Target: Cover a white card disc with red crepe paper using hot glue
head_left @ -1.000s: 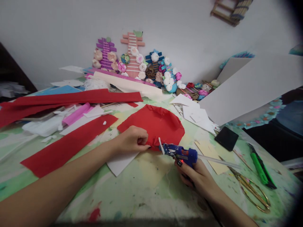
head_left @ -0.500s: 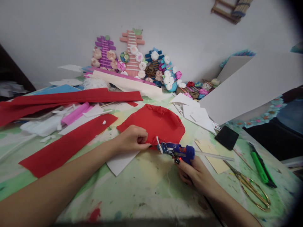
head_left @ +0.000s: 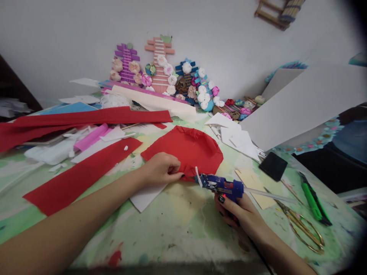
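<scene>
My left hand is closed, pinching the near edge of a round piece of red crepe paper that lies on the paint-stained table. A white card sits partly under that hand. My right hand grips a blue hot glue gun. Its nozzle points left and sits at the gathered edge of the red paper, just right of my left fingers. A clear glue stick pokes out of the gun's back end.
Long red paper strips lie at the left. Gold scissors, a green utility knife and a black phone are at the right. Large white boards lean at the back right. Paper flower crafts stand against the wall.
The glue gun and my right hand shifted slightly right and back from the paper's edge. My left hand kept its pinch on the red paper.
</scene>
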The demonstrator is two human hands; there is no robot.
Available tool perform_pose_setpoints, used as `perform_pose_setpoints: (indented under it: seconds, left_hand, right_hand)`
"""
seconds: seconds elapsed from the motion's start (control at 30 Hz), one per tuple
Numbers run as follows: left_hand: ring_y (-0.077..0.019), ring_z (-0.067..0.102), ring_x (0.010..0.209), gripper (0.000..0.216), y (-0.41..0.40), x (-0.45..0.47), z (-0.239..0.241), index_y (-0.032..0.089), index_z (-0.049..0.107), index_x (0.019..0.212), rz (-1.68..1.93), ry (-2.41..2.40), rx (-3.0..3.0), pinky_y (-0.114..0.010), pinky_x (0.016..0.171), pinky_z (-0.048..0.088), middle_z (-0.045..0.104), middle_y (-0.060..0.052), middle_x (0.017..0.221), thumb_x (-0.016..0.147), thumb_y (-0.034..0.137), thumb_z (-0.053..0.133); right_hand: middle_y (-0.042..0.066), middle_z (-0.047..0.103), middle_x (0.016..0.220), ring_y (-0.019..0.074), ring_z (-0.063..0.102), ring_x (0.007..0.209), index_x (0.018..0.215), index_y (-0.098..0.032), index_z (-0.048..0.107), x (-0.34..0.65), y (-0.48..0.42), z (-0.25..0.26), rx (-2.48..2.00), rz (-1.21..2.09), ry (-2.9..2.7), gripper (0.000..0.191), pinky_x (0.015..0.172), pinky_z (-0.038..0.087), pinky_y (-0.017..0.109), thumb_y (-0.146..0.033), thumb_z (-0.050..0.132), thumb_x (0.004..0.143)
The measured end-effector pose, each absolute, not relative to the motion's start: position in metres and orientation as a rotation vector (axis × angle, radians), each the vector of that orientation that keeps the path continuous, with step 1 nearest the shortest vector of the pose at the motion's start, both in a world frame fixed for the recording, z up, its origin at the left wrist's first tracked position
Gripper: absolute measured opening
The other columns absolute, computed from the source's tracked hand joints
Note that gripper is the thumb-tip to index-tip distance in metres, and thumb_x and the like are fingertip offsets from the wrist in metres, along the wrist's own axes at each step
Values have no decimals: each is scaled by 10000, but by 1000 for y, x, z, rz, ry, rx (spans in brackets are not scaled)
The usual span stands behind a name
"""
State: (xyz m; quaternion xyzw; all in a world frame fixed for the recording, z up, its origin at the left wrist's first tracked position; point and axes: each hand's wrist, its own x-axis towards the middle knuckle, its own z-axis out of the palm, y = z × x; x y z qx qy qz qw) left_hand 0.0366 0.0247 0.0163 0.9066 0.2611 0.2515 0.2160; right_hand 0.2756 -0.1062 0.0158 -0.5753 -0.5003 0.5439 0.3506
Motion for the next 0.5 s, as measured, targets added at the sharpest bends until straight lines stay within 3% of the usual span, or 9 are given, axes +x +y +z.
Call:
perform_pose_setpoints:
  seconds: [0.23,0.5]
  left_hand:
    - [-84,301,524,335,23,39,17,191,287,609,726,893,2460,-232,512,224,349,64,565,721,200,603]
    - [-72,305,493,337,23,41,17,182,289,563,646,944,2387,-230,493,220,344,66,511,724,194,585]
  right_hand:
    - [-49,383,501,59,301,415,624,-181,454,275,-103,7,-1466,1351,-1378,459,395,184,230,-597,562,786]
    - [-56,412,502,80,315,432,796,-186,565,277,-104,-1,-1571,1089,-1234,355,420,224,246,-504,693,701]
